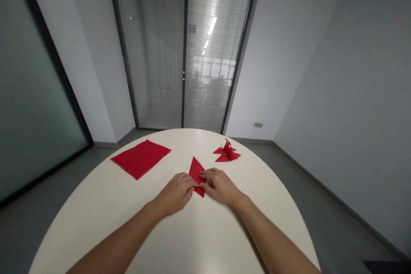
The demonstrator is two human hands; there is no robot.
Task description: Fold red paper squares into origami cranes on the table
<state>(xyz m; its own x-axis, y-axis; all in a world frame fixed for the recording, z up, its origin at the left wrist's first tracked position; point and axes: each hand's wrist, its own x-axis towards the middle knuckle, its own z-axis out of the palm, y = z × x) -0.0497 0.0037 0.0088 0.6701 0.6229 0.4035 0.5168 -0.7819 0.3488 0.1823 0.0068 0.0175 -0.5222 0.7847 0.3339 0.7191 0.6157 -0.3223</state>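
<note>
A small piece of folded red paper (195, 168) lies on the table in front of me, its pointed ends showing above and below my fingers. From the left, my left hand (177, 192) pinches its edge with the fingers pressed together. My right hand (221, 185) grips the paper's right side, with thumb and fingertips on it. Both sets of fingertips nearly meet at the middle of the paper and hide part of its folds.
The round white table (167, 244) fills the foreground. A flat red sheet (141, 158) lies at the back left, and a folded red paper figure (227, 152) stands at the back right. Beyond are glass doors (184, 51) with blinds and grey walls.
</note>
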